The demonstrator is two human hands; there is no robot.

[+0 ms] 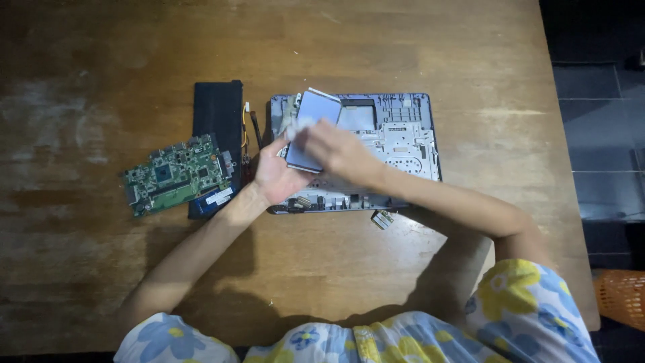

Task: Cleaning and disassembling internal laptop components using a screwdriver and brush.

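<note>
An opened grey laptop base (pixel 403 138) lies on the wooden table (pixel 336 47), its inner frame exposed. Over its left half my left hand (pixel 274 176) holds a flat grey-blue rectangular part (pixel 316 111) from below, tilted up. My right hand (pixel 336 151) rests on the face of that part and pinches a small white wad (pixel 300 126) against it; the motion is blurred. The lower half of the part is hidden behind my right hand.
A green circuit board (pixel 176 173) lies to the left, partly over a long black battery pack (pixel 216 111) with loose wires (pixel 250 131) beside it. A small chip-like piece (pixel 382 219) sits just in front of the laptop base. Dark tiled floor shows beyond the table's right edge.
</note>
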